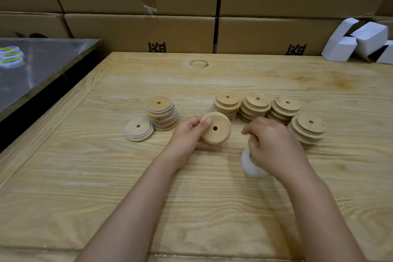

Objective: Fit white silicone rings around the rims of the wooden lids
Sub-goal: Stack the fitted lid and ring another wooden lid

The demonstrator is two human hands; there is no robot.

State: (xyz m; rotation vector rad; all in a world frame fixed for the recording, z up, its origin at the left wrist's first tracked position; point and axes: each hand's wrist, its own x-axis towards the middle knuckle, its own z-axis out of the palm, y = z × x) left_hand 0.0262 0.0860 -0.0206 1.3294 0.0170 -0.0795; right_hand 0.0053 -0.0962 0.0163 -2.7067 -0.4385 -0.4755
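My left hand (191,134) grips a round wooden lid (217,128) with a small centre hole, tilted up off the table. My right hand (270,144) is curled over a pile of white silicone rings (252,166) and is blurred; its fingertips seem to pinch a ring. Left of my hands stands a stack of lids with white rings (162,114), and one ringed lid (139,130) lies flat beside it. Several stacks of bare wooden lids (257,106) stand behind and right of my right hand.
The wooden table (106,176) carries everything. Cardboard boxes (140,34) wall off the back. White paper cartons (359,42) lie at the back right. A dark shiny surface (38,66) with small stickers lies to the left, beyond the table edge.
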